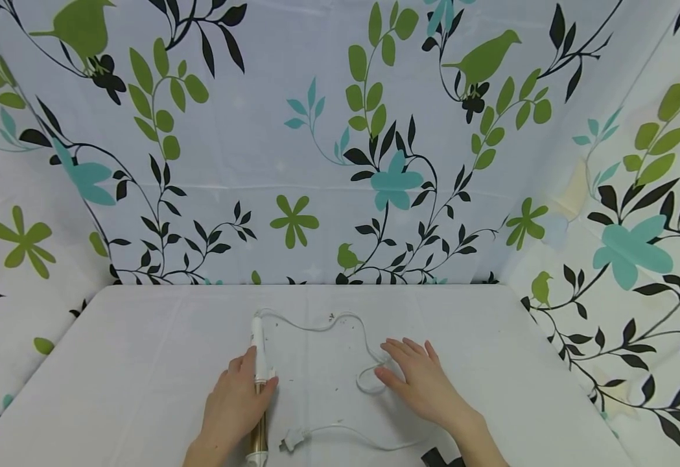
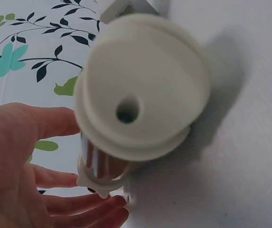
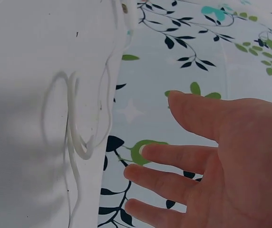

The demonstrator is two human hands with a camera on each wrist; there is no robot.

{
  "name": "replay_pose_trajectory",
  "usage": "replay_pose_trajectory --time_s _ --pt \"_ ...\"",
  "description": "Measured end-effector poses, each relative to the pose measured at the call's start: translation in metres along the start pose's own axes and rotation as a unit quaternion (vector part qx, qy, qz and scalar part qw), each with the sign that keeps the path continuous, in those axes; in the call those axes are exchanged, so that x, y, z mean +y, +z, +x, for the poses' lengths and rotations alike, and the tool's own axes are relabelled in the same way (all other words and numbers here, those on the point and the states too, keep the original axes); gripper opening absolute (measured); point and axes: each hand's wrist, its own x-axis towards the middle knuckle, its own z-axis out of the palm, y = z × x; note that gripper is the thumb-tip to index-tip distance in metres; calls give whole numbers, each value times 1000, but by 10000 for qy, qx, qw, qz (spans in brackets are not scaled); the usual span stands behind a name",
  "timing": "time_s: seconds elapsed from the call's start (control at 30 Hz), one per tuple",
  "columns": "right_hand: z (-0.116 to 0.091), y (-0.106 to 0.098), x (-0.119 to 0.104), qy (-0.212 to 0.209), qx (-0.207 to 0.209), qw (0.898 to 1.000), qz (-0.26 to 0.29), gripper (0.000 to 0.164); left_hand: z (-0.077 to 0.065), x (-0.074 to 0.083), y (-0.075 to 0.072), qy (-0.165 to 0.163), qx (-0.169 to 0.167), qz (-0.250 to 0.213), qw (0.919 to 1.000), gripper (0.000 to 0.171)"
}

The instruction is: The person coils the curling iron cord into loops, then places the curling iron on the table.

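Observation:
A curling iron with a white handle (image 1: 259, 344) and a gold barrel (image 1: 258, 428) lies lengthwise on the white table. Its round white end cap (image 2: 145, 90), with a small hole, fills the middle of the left wrist view. Over the iron is my left hand (image 1: 231, 395), thumb across the barrel and fingers fairly straight along its left side; the cap hides the thumb tip in the left wrist view. My right hand (image 1: 424, 383) hovers spread beside the looped white cord (image 1: 369, 383), apart from it in the right wrist view (image 3: 74, 123).
The cord's white plug (image 1: 294, 440) lies near the front, right of the barrel. A black object (image 1: 441, 458) is partly cut off at the bottom edge. Leaf-and-bird patterned cloth (image 1: 316, 162) hangs behind and at both sides of the table (image 1: 141, 363).

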Motion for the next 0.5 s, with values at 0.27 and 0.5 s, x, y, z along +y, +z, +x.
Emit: replay_pose_trajectory --time_s 0.27,0.5 --pt "4 2 4 137 119 9998 73 46 2 -2 0 49 22 107 9999 78" --pt "5 6 8 182 67 9998 80 45 -1 -7 2 -236 -376 119 9989 85"
